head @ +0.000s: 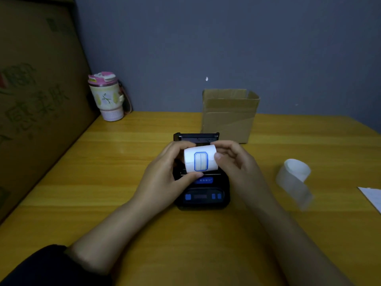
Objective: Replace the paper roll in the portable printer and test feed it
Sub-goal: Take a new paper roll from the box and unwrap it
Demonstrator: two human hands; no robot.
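Observation:
A small black portable printer with blue buttons sits on the yellow wooden table, its lid swung open at the back. Just above its paper bay I hold a white label roll with a blue-framed label facing up. My left hand grips the roll's left end, thumb under its front edge. My right hand pinches its right end. The bay itself is hidden behind the roll and my fingers.
A loose curl of white backing paper lies to the right of the printer, and a white sheet at the right edge. An open cardboard box stands behind the printer. A pink-lidded tumbler stands back left beside a large carton.

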